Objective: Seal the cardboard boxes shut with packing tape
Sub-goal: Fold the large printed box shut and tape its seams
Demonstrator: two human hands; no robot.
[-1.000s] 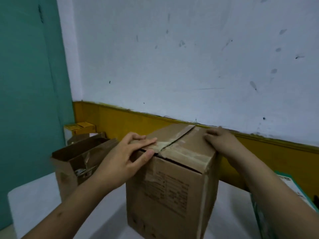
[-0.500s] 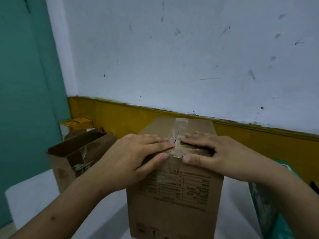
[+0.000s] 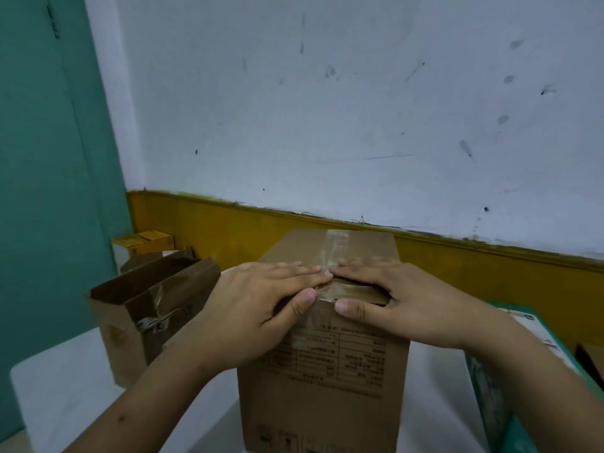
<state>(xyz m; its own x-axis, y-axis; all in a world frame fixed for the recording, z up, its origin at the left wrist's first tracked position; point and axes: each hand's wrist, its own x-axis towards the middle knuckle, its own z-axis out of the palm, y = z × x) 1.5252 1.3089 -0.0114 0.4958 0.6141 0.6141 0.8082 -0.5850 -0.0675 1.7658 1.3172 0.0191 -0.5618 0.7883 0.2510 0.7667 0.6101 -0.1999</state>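
A tall brown cardboard box (image 3: 327, 380) stands on the white table in front of me, its top flaps folded down. A strip of clear tape (image 3: 335, 246) runs along the top seam and over the near edge. My left hand (image 3: 258, 308) lies flat on the left flap, thumb hooked over the front edge. My right hand (image 3: 395, 302) lies flat on the right flap, thumb on the front face. The fingertips of both hands meet at the seam. No tape roll is in view.
An open brown box (image 3: 143, 308) with loose tape inside stands to the left. Behind it is a small yellow box (image 3: 147, 241). A green and white box (image 3: 510, 380) sits at the right edge. The white table (image 3: 65, 393) abuts a yellow-banded wall.
The box has turned from corner-on to face-on. Both hands moved from its outer sides onto the top flaps and pressed them down, fingertips meeting at the seam.
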